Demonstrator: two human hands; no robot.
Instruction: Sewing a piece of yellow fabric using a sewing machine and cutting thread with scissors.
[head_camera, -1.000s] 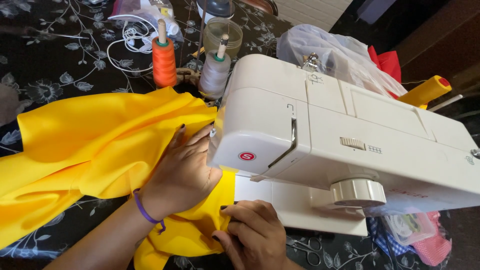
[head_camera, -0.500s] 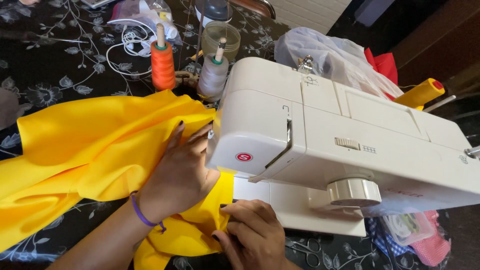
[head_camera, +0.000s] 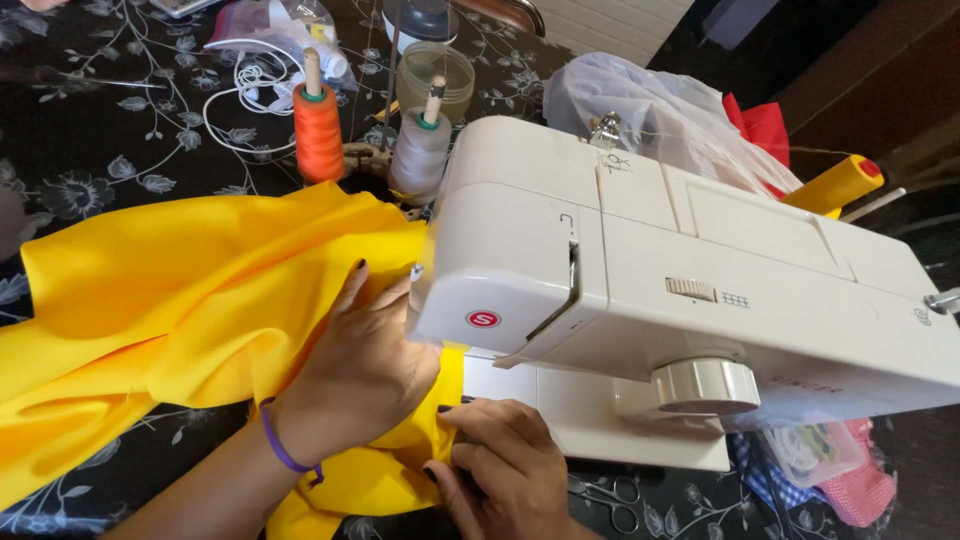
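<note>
Left hand (head_camera: 365, 365): lay palm down and flat on the yellow cloth (head_camera: 190, 310), fingers spread and reaching under the head of the sewing machine (head_camera: 640, 290). Grip was released; it pressed, it did not pinch. A purple band (head_camera: 285, 450) circled the wrist.

Right hand (head_camera: 500, 470): lay at the near edge of the machine bed, fingers curled over a fold of the same cloth, grasping it lightly against the bed.

Change over the last second: slight. The left hand's fingers sat a little further under the machine head than a second before, and the right hand had hardly shifted. By that, the cloth was being fed through slowly and the seam was in progress.

Yellow cloth: bunched in loose folds to the left on the worktop (head_camera: 90, 150), one edge running under the machine head between the two hands.

Behind the cloth: an orange thread spool (head_camera: 318, 135) and a pale grey thread spool (head_camera: 420, 155), both upright, near each other. A yellow spool (head_camera: 835, 185) stood at the machine's far right end.

Near front, right of the right hand: small scissors (head_camera: 610, 495) lying on the worktop.
</note>
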